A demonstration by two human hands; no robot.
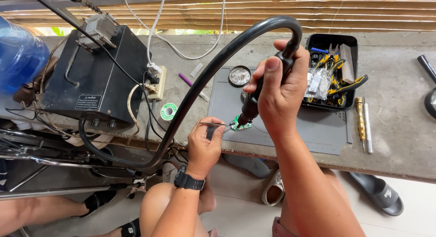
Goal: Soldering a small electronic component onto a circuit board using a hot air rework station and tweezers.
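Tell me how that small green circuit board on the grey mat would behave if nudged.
The circuit board looks tiny and thin, so probably light and quick to slide. The left hand steadies it with tweezers, which suggests it shifts easily. Likely stiff but fragile.

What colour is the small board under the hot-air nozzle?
Green, the small circuit board; the head view shows it best.

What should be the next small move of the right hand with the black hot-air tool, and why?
Probably hold the nozzle just above the small green circuit board and keep it steady. The right hand points the black hot-air tool down at the board, while the left hand holds tweezers with their tip at the board's edge on the grey mat.
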